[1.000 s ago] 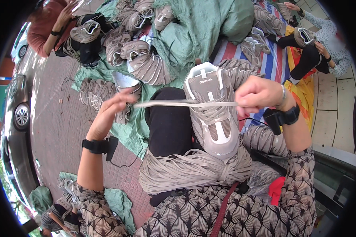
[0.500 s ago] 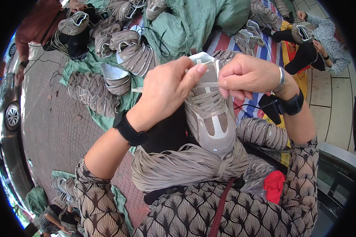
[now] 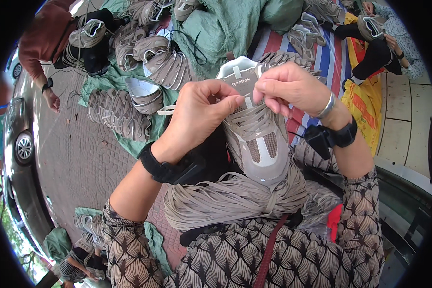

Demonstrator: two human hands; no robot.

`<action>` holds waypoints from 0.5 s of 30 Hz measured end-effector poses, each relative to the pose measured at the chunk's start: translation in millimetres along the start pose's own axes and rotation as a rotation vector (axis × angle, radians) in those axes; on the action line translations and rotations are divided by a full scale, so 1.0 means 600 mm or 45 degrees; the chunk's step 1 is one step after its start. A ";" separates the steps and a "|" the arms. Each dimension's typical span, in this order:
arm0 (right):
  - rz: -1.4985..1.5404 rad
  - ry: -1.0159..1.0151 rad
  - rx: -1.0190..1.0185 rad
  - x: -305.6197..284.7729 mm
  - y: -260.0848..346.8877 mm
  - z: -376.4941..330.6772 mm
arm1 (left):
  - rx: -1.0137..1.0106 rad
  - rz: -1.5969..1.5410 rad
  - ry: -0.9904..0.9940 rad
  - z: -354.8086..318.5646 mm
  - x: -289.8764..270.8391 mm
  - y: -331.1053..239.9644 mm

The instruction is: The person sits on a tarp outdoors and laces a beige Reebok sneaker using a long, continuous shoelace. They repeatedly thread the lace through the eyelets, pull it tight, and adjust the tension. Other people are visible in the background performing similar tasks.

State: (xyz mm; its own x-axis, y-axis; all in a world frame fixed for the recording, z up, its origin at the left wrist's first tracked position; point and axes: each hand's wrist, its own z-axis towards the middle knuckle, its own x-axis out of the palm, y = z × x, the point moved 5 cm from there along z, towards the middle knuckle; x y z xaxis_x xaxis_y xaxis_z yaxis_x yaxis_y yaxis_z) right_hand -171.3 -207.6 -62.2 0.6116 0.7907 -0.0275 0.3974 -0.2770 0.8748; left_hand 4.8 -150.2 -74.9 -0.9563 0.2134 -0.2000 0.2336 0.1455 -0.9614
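Observation:
A beige-grey sneaker (image 3: pixel 257 144) rests toe toward me, its laces (image 3: pixel 252 120) crossing the tongue. My left hand (image 3: pixel 199 113) is closed in a pinch at the left of the shoe's collar, with a flat shoelace end (image 3: pixel 167 110) sticking out beside it. My right hand (image 3: pixel 297 89) is at the collar's right side, thumb and fingertips pinched together; whatever is between them is hidden. Beneath the toe, across my lap, lies a thick tied bundle of beige shoelaces (image 3: pixel 225 201).
Rows of similar shoes (image 3: pixel 120 115) lie on green sheeting at the left. A green sack (image 3: pixel 221 33) and striped tarp (image 3: pixel 273 45) are beyond. People work at the far left and far right. A parked car (image 3: pixel 21 144) stands at the left edge.
The lace stretched between my hands no longer shows there. My right hand has moved slightly left, and more of the tongue is visible. The far-left person's hand has shifted.

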 end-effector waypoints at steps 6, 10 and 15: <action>0.235 -0.161 0.085 0.038 -0.056 -0.052 | 0.187 0.556 -0.208 -0.013 0.013 0.016; 0.395 -0.194 0.064 0.067 -0.064 -0.056 | 0.356 0.767 -0.249 -0.008 0.024 0.003; 0.902 -0.119 -0.003 0.075 -0.070 -0.049 | 0.364 1.129 -0.202 0.004 0.041 -0.003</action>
State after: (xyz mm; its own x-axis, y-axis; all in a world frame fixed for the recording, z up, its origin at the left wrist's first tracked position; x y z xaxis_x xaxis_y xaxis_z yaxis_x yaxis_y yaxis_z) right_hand -180.3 -144.6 -86.0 0.7785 0.3709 0.5063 -0.1183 -0.7055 0.6988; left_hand -19.2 -147.4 -78.5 -0.4684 -0.0042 -0.8835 0.8552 -0.2534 -0.4522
